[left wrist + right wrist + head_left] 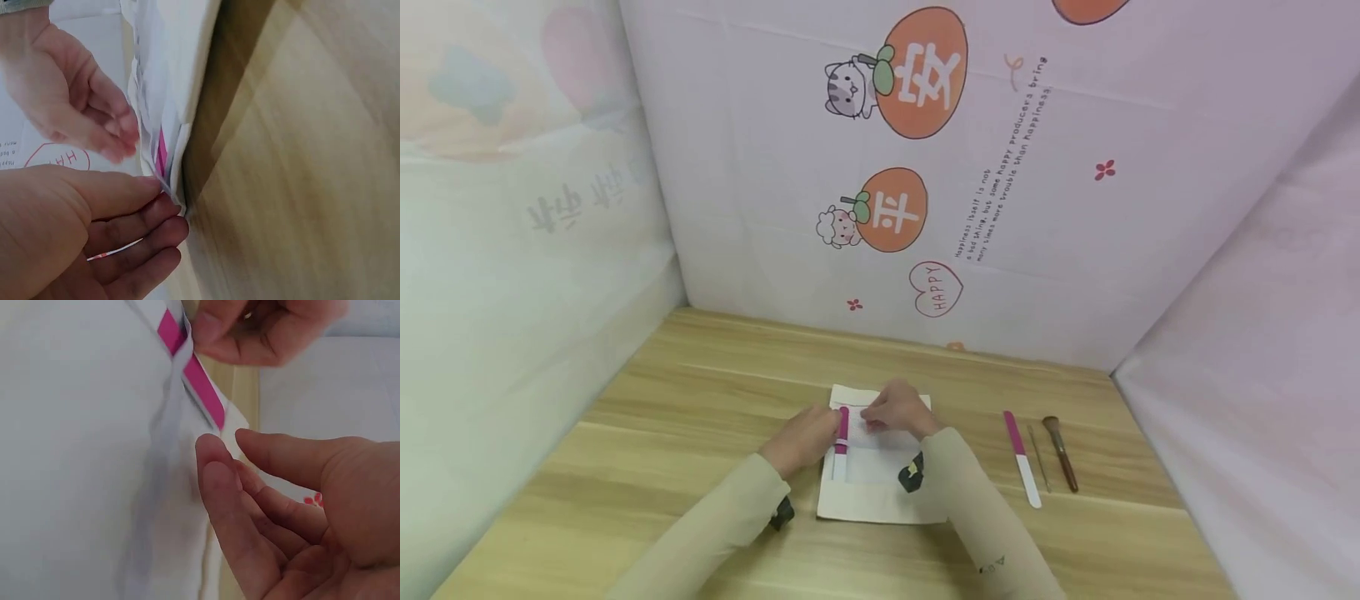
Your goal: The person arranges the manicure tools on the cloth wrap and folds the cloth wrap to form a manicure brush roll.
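A white fabric wrap (pixel 880 502) lies spread on the table. Near its left side, a pink-and-white nail file (pixel 201 387) is under a pale fabric strip (pixel 164 422) that crosses over it. My left hand (pixel 805 437) pinches the strip beside the file, thumb against forefinger, at the wrap's left edge. Over the wrap, to the right of the file, is my right hand (pixel 898 408). Its thumb and fingertips stand apart in the right wrist view, with nothing between them. The left fingers partly hide the strip's end.
To the right of the wrap lie a second pink-and-white nail file (pixel 1021 457), a thin metal tool (pixel 1039 457) and a brush (pixel 1060 452) with a brown handle. Printed cloth walls (pixel 760 208) enclose the wooden table (pixel 700 375) at the back and sides.
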A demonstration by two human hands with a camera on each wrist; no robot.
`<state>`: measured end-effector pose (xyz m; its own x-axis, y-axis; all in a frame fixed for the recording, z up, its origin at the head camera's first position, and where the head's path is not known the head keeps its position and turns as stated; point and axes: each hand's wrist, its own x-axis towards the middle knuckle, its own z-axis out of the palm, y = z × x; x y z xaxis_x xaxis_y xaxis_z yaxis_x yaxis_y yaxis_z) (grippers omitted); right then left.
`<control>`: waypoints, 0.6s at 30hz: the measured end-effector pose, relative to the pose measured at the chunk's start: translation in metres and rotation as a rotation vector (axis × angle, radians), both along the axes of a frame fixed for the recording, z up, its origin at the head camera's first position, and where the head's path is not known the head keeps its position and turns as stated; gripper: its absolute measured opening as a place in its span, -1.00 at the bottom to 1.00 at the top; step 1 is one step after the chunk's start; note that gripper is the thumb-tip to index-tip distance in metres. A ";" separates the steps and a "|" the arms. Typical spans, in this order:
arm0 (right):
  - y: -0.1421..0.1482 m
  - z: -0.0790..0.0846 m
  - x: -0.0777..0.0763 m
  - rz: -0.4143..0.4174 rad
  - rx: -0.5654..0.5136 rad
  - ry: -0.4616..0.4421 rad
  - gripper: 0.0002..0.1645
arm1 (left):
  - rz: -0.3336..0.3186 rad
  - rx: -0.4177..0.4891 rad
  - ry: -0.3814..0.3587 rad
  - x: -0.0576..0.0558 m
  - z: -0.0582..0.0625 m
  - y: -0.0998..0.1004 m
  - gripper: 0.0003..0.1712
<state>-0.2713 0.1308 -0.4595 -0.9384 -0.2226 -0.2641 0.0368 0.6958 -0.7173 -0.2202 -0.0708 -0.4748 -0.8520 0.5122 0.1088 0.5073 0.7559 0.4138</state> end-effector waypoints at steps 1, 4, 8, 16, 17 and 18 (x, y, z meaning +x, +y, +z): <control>0.008 0.003 0.000 -0.002 0.016 0.016 -0.82 | -0.008 -0.007 -0.001 -0.002 0.000 0.001 -0.85; 0.035 0.009 0.001 -0.006 0.091 0.067 -0.81 | -0.031 -0.012 0.009 -0.004 0.002 0.002 -0.89; 0.076 0.014 0.002 0.039 0.144 0.134 -0.79 | -0.069 -0.009 0.033 -0.007 0.004 0.003 -0.88; 0.168 0.014 0.012 0.001 0.291 0.209 -0.70 | -0.121 0.002 0.017 -0.007 0.007 0.012 -0.94; 0.179 0.014 0.014 -0.014 0.307 0.214 -0.74 | -0.118 -0.007 0.013 -0.007 0.007 0.013 -0.94; 0.189 0.014 0.016 -0.025 0.327 0.214 -0.76 | -0.118 -0.010 0.010 -0.007 0.006 0.015 -0.94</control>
<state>-0.2550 0.3194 -0.4460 -0.9842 -0.1352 -0.1147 -0.0697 0.8898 -0.4511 -0.2272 -0.0561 -0.4691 -0.7843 0.6103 0.1115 0.5974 0.6944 0.4010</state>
